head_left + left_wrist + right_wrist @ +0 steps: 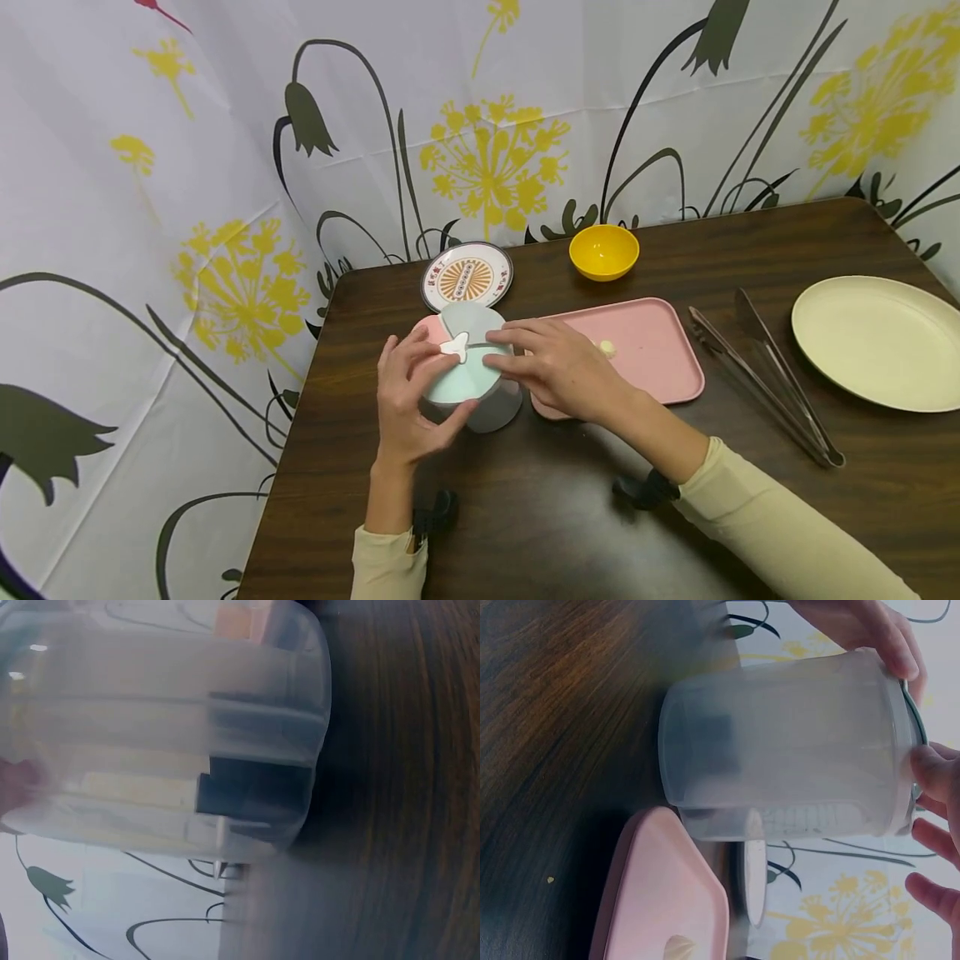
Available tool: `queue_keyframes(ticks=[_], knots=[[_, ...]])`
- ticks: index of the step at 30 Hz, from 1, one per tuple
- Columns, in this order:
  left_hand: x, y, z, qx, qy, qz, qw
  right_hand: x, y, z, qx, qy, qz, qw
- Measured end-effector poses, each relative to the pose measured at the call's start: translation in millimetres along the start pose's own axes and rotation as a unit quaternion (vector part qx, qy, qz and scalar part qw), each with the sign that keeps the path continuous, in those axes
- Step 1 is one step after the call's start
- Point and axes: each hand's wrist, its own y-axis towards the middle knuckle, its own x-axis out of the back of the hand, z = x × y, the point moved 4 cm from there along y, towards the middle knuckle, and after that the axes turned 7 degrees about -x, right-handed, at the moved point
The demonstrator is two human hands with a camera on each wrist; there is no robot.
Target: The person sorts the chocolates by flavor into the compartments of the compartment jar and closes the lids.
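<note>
The left hand point(411, 392) has its grip around the lid point(465, 379). The right hand point(562, 367) touches it with straight fingers. The lid is on the tub point(498, 408), which stands on the bench point(585, 517). Just right is a pink tray point(652, 367), then tongs point(813, 425). Behind sit a round plate point(487, 260) and a yellow bowl point(603, 254).

On the brown wood-grain table point(322, 467), a translucent plastic canister point(498, 408) stands under a multicoloured round lid point(467, 379), a white round plate point(465, 281) behind it. To its right lies a pink rectangular tray point(652, 354) holding a small pale piece point(607, 348); behind that, a yellow round bowl point(603, 273); rightward, silver metal tongs point(829, 454), then a cream rounded plate point(885, 346).
</note>
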Motion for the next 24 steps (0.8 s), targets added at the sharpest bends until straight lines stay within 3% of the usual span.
queue_keyframes(ticks=[5, 11, 24], knots=[[0.0, -1.6, -1.2, 0.001, -0.023, 0.013, 0.9997, 2, 0, -3, -0.004, 0.004, -0.007, 1.0], [-2.2, 1.7, -1.1, -0.001, 0.006, 0.028, 0.9996, 3, 2, -6, -0.016, 0.009, -0.007, 1.0], [-7.6, 4.7, -2.3, -0.015, 0.039, 0.004, 0.9991, 0, 1, -13, -0.035, 0.047, -0.008, 0.998]])
